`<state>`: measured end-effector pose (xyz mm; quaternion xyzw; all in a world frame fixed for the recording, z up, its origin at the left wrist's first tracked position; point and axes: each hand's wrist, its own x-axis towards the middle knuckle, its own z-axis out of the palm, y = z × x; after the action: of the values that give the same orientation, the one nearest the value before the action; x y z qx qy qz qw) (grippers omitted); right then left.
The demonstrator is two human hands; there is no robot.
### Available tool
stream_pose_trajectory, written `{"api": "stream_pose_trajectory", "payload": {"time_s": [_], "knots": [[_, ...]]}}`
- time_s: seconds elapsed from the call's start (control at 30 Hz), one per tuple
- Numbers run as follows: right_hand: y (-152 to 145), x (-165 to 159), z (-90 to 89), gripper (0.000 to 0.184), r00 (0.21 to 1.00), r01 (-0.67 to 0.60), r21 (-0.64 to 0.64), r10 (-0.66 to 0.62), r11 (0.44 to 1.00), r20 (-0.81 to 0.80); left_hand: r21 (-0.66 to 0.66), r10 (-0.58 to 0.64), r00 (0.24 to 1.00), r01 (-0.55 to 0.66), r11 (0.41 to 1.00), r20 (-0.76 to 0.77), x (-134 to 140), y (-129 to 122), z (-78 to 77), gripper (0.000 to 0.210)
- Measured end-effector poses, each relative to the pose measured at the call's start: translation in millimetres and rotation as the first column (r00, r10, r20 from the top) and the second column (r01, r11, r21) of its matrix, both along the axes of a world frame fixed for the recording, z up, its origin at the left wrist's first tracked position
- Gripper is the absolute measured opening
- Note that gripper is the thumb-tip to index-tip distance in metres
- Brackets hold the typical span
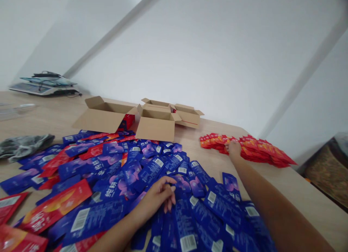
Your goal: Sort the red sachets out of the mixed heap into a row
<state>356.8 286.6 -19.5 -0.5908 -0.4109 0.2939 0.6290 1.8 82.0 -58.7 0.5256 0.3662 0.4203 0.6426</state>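
Note:
My left hand [160, 194] hovers low over a wide heap of blue pouches [187, 208], its fingers loosely bent and apart, with nothing visible in them. Further out on the right, my right hand [233, 149] is closed at the edge of a red pouch [224, 139]. That pouch lies among overlapping rows of red-orange pouches [261, 148]; my fingertips are partly hidden there. The blue pouches have white barcodes and purple fruit pictures. Several loose red pouches [57, 206] are mixed into the heap on the left.
Open cardboard boxes stand behind the heap: one on the left [100, 119], one at the middle [155, 128], others behind. A red box [127, 121] sits between two of them. A grey cloth [25, 146] and a flat scale-like device [45, 88] are on the table's left.

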Motion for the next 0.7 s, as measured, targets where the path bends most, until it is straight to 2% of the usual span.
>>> {"api": "stream_pose_trajectory", "payload": {"time_s": [0.1, 0.17, 0.23, 0.27, 0.3, 0.33, 0.37, 0.4, 0.43, 0.47, 0.53, 0.63, 0.7], "knots": [[-30.9, -25.5, 1.2, 0.012, 0.998, -0.034, 0.02, 0.035, 0.999, -0.043, 0.039, -0.008, 1.0, 0.008, 0.999, -0.012, -2.7, 0.9, 9.3, 0.038], [-59.4, -53.0, 2.6, 0.013, 0.985, -0.153, 0.036, 0.155, 0.988, -0.076, 0.113, 0.032, 0.996, -0.023, 0.993, -0.08, -12.0, 4.7, 20.4, 0.034], [-93.3, -85.0, 4.2, 0.024, 0.939, -0.324, 0.05, 0.328, 0.945, -0.107, 0.242, 0.164, 0.956, -0.104, 0.965, -0.243, -30.7, 11.4, 33.1, 0.028], [-111.1, -101.3, 4.6, 0.029, 0.904, -0.407, 0.05, 0.41, 0.912, -0.117, 0.331, 0.27, 0.891, -0.147, 0.932, -0.365, -43.7, 15.4, 39.1, 0.026], [-128.5, -117.1, 4.0, 0.032, 0.869, -0.479, 0.041, 0.48, 0.877, -0.12, 0.424, 0.394, 0.775, -0.18, 0.888, -0.495, -58.7, 19.4, 44.2, 0.024], [-144.6, -132.0, 2.3, 0.034, 0.839, -0.532, 0.024, 0.531, 0.846, -0.116, 0.505, 0.508, 0.599, -0.193, 0.842, -0.619, -74.9, 23.3, 48.0, 0.023], [-158.9, -145.4, -1.0, 0.034, 0.82, -0.566, 0.0, 0.563, 0.824, -0.104, 0.572, 0.598, 0.367, -0.191, 0.798, -0.712, -91.4, 26.9, 50.3, 0.023], [-170.8, -157.1, -5.8, 0.034, 0.805, -0.59, -0.025, 0.586, 0.807, -0.09, 0.59, 0.628, 0.259, -0.215, 0.778, -0.734, -107.3, 30.0, 50.8, 0.025], [-180.3, -166.9, -11.9, 0.034, 0.795, -0.606, -0.047, 0.603, 0.794, -0.073, 0.597, 0.638, 0.187, -0.234, 0.767, -0.747, -121.4, 32.6, 49.5, 0.025], [-187.3, -174.7, -19.0, 0.034, 0.786, -0.618, -0.065, 0.616, 0.783, -0.05, 0.595, 0.632, 0.128, -0.24, 0.767, -0.764, -133.2, 34.6, 46.8, 0.025], [-195.3, -184.8, -33.7, 0.035, 0.779, -0.624, -0.09, 0.627, 0.777, 0.017, 0.572, 0.601, 0.065, -0.243, 0.783, -0.796, -148.0, 37.2, 38.3, 0.027], [-198.4, -190.7, -49.2, 0.035, 0.773, -0.616, -0.09, 0.622, 0.783, 0.127, 0.534, 0.553, 0.012, -0.246, 0.809, -0.833, -152.4, 40.1, 24.8, 0.032], [-198.7, -191.8, -52.4, 0.034, 0.77, -0.613, -0.085, 0.618, 0.786, 0.159, 0.504, 0.523, -0.002, -0.266, 0.821, -0.853, -150.6, 43.4, 19.6, 0.035]]}}
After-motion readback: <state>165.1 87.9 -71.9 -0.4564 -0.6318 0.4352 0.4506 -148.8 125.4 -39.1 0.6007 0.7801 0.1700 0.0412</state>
